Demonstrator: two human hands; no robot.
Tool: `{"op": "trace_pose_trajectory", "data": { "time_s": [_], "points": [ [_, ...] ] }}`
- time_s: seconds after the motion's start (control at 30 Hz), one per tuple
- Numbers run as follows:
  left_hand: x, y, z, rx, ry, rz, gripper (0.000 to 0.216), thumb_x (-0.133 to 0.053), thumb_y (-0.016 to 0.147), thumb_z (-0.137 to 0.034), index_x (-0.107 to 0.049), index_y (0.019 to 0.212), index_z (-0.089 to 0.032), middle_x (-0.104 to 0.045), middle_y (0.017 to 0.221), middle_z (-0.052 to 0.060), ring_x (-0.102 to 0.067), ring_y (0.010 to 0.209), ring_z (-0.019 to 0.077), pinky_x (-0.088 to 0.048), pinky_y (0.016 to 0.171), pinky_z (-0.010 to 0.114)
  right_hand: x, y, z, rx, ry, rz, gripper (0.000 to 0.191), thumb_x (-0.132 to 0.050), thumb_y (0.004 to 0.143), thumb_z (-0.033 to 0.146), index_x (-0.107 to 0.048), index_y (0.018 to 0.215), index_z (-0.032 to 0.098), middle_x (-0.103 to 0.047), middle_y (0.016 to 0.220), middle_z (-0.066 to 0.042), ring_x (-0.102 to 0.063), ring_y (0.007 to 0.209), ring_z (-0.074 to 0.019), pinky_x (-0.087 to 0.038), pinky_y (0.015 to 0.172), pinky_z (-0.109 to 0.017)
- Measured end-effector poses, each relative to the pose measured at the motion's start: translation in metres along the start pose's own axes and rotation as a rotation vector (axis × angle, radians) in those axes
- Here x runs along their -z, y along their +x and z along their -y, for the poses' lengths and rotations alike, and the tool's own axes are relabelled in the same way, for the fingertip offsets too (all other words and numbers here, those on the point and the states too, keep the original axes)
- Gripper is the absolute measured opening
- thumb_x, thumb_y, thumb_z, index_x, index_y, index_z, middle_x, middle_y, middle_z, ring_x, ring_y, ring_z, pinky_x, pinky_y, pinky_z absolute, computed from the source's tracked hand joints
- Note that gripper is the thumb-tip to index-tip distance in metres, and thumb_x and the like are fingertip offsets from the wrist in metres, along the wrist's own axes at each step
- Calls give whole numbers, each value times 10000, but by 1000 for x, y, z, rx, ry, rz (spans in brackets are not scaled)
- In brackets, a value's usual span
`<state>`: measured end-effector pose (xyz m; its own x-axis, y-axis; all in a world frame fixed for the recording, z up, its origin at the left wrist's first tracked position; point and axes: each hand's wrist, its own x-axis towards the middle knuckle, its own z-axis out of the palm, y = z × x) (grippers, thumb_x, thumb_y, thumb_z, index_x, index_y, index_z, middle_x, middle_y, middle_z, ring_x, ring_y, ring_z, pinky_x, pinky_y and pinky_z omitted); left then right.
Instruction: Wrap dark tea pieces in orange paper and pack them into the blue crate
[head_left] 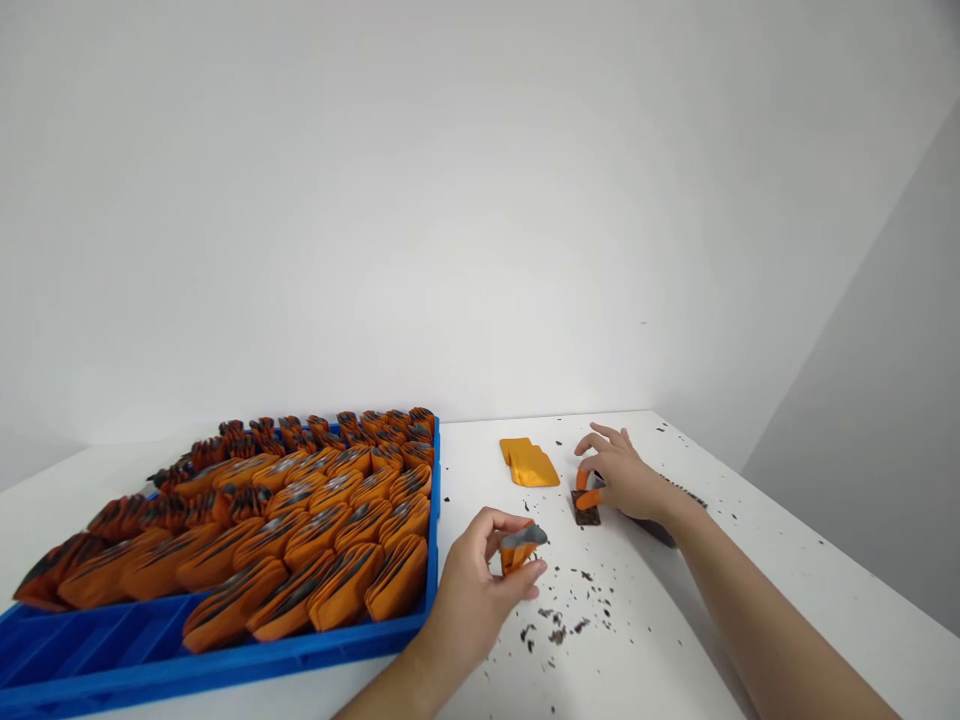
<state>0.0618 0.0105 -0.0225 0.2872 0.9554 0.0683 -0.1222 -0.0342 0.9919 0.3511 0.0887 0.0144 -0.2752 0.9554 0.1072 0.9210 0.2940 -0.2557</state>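
My left hand (480,570) pinches a small orange foil pouch (517,552) between thumb and fingers, above the white table. The pouch's grey inner side shows at its top. Farther right, my right hand (622,474) wears orange covers on the thumb and a fingertip. Those two tips grip a flat, dark brown pressed square (586,512) at the table surface. Part of the square is hidden beneath the fingers. Behind my right wrist lies a dark object (656,530), mostly covered by the arm. A stack of flat orange pouches (531,464) rests beyond my hands.
On the left stands a blue divided tray (433,560) with rows of filled-looking orange pouches (300,540). Its near left slots (82,645) show bare blue. Dark crumbs (556,634) are scattered over the white table (637,650). A white wall (480,220) rises behind.
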Motion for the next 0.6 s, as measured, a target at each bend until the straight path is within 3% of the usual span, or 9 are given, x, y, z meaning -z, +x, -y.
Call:
{"op": "trace_pose_trajectory", "data": {
  "time_s": [0.13, 0.23, 0.4, 0.6],
  "points": [
    [0, 0, 4, -8, 15, 10, 380, -874, 769, -275, -652, 1068, -198, -739, 1213, 95, -728, 1027, 247, -695, 695, 350, 12, -9, 5, 86, 220, -56, 263, -774, 921, 547, -807, 839, 300, -609, 1425, -74, -214, 1611, -430, -308, 1252, -680],
    [0, 1, 6, -14, 26, 17, 380, -867, 775, -246, -647, 1081, -202, -732, 1242, 109, -710, 1101, 271, -690, 705, 346, 20, -16, 19, 203, 395, -157, 360, -728, 945, 651, -785, 879, 302, -638, 1359, -72, -303, 1572, -374, -375, 1236, -602],
    [0, 3, 9, -11, -3, 7, 405, -892, 762, -245, -641, 1077, -205, -720, 1271, 131, -671, 1232, 330, -690, 696, 340, 26, -27, 61, 425, 596, -288, 345, -758, 933, 645, -776, 872, 306, -659, 1123, -51, -525, 1330, -300, -349, 1271, -565],
    [2, 4, 12, -36, 24, 17, 408, -897, 767, -248, -675, 1107, -203, -729, 1271, 137, -670, 1251, 337, -694, 705, 335, 19, -34, 84, 474, 488, -338, 254, -746, 989, 524, -785, 855, 311, -638, 1078, -62, -506, 1291, -306, -478, 1115, -520]
  ]
}}
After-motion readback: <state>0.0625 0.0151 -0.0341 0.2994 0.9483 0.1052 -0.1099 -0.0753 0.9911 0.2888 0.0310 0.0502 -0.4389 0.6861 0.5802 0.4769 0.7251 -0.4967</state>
